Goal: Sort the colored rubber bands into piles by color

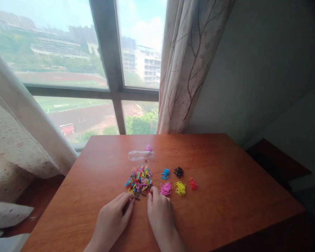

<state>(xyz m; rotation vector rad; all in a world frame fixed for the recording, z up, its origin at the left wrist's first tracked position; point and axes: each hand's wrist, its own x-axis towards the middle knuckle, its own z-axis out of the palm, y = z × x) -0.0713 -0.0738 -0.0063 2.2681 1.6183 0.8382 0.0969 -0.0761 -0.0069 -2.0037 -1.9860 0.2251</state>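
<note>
A mixed heap of small coloured elastic bands [139, 179] lies on the wooden table in front of my hands. At its near edge, my left hand [114, 213] has thumb and forefinger pinched together at a black elastic band [137, 199]. My right hand [160, 206] is at the heap's near right side, fingertips closed; what they hold is too small to make out. Sorted piles lie to the right: pink bands [165, 189] just beyond my right hand, yellow bands [180, 188], red bands [193, 184], blue bands [165, 173] and black bands [178, 171].
Behind the heap lies a clear plastic bag [139, 155], with a pink-purple bundle [148, 148] just past it. The brown table [225, 203] reaches to a window [115, 92], flanked by patterned curtains [190, 70]. A grey wall stands to the right.
</note>
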